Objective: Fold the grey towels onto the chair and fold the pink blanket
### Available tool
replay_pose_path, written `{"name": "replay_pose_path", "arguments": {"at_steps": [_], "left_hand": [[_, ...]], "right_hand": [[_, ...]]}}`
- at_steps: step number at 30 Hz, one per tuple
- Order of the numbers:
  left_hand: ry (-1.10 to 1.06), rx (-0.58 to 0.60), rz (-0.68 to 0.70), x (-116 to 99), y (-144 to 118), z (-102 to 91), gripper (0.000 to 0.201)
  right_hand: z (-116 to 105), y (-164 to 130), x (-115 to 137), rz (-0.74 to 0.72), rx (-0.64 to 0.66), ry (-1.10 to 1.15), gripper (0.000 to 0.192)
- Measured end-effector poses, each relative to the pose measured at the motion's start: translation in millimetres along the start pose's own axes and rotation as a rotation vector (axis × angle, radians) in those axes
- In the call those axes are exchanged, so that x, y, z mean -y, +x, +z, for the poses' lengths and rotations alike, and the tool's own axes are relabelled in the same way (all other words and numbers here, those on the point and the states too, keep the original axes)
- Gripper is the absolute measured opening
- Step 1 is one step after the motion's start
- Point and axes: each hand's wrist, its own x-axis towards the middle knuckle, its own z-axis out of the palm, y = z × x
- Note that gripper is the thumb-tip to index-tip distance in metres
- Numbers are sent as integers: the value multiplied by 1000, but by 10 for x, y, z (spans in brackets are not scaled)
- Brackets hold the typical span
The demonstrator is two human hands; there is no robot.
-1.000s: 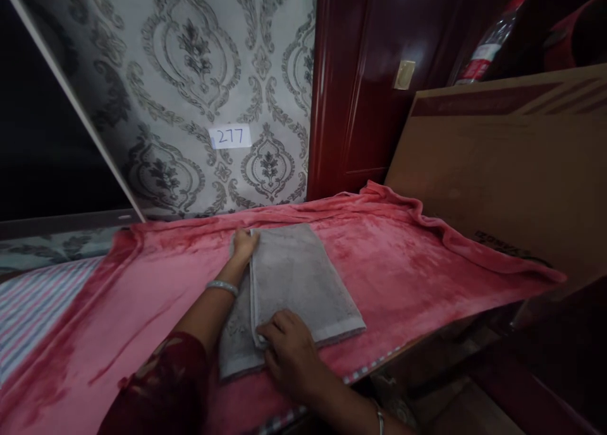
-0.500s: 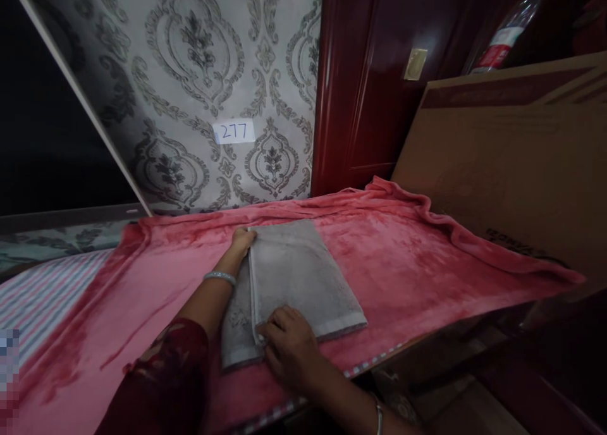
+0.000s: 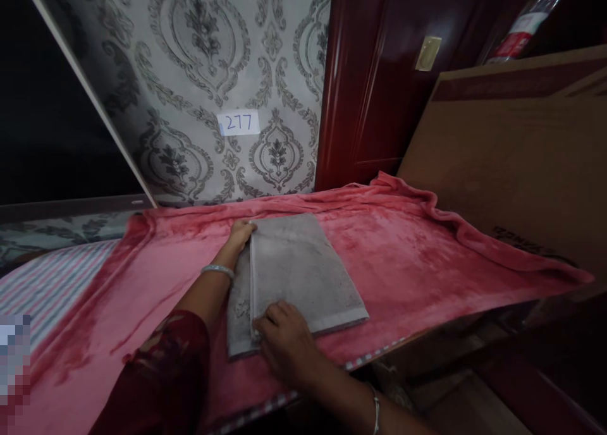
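Looking down, we saw the grey towel (image 3: 301,270) lying folded on the pink blanket (image 3: 417,251) over the tabletop. The left hand (image 3: 241,232) pinched its far corner, fingers closed on the folded edge, while the right hand (image 3: 284,343) pinched the near corner likewise. A cardboard box (image 3: 516,163) leaned just beside the blanket.

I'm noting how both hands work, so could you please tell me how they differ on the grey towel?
The left hand rests at the far corner of the folded grey towel; the right hand presses the near corner. Both touch the same folded edge and wear bangles.
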Motion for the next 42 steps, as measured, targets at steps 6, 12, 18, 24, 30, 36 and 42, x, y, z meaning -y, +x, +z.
{"name": "replay_pose_path", "arguments": {"at_steps": [6,12,18,24,30,36,42], "left_hand": [[-22,6,-1,40,9,-8,26],[57,-19,20,52,-4,-13,26],[129,-78,40,68,-31,-6,27],[141,7,78,-9,-103,-13,11],[106,82,136,-32,-203,-51,35],[96,68,116,15,-246,-82,37],[170,-79,139,-2,-245,-61,38]], "right_hand": [[-101,29,-35,-56,-94,43,26],[-54,26,-9,-63,-11,-16,16],[-24,-5,-21,-46,34,7,17],[-46,44,9,-67,31,-9,15],[-54,53,-18,-53,46,35,18],[-42,27,-12,-53,69,68,21],[-47,21,7,-84,93,46,16]]}}
